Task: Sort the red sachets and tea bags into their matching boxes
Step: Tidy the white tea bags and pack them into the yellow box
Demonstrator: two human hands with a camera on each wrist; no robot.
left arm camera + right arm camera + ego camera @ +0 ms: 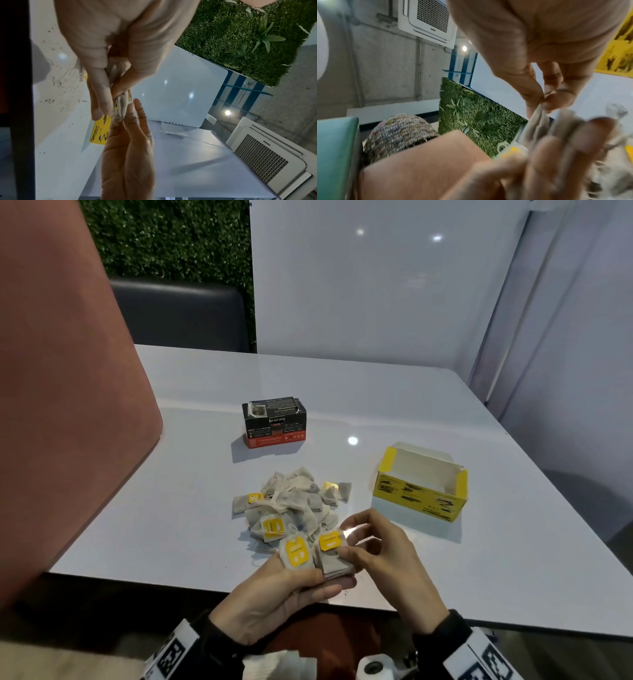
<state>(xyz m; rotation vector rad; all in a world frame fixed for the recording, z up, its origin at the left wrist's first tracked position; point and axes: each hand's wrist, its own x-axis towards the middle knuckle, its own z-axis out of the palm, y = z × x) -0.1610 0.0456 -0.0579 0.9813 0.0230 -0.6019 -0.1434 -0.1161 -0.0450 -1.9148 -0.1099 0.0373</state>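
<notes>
A heap of grey tea bags [296, 499] with yellow tags lies mid-table. My left hand [308, 578] grips a small stack of tea bags [298, 556] near the table's front edge. My right hand [346, 547] pinches one tea bag [337, 559] at the right side of that stack. In the left wrist view, the left hand [109, 108] clamps the stack [121, 106] while the right hand [130, 135] meets it. The right wrist view has the right hand [542, 101] pinching a bag's edge [537, 121]. An open yellow box [419, 484] stands to the right, a black box with a red band [274, 422] behind the heap.
The white table [479, 559] has a white partition [376, 285] behind it and a pink panel [61, 371] at the left. Dark tea crumbs [56, 81] are scattered on the surface near the front edge. A dark seat [181, 316] stands beyond the table.
</notes>
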